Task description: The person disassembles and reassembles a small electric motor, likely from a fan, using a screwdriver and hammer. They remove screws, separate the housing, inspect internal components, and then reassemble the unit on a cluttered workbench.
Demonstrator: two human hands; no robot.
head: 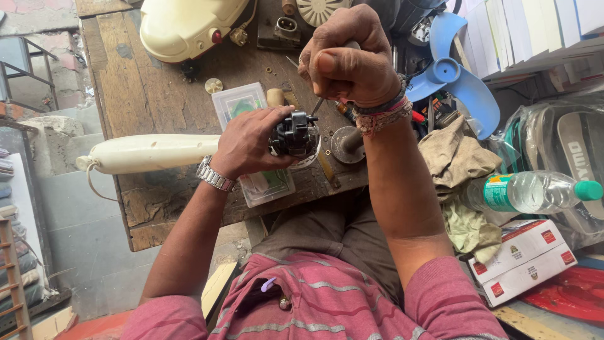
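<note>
1. The left hand (246, 143) wraps the black motor head (294, 135) at the end of a cream fan stem (151, 153), whose long axis lies across the wooden counter (151, 94).
2. The right hand (350, 58) is fisted round a screwdriver (318, 106), directly beyond the motor, its shaft slanting down to the top.
3. A blue fan blade (450, 79) lies well apart.

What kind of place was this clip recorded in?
Most likely a small appliance repair shop. On the worn wooden workbench lie a loose blue fan blade and a cream fan housing, with small parts scattered around.
</note>
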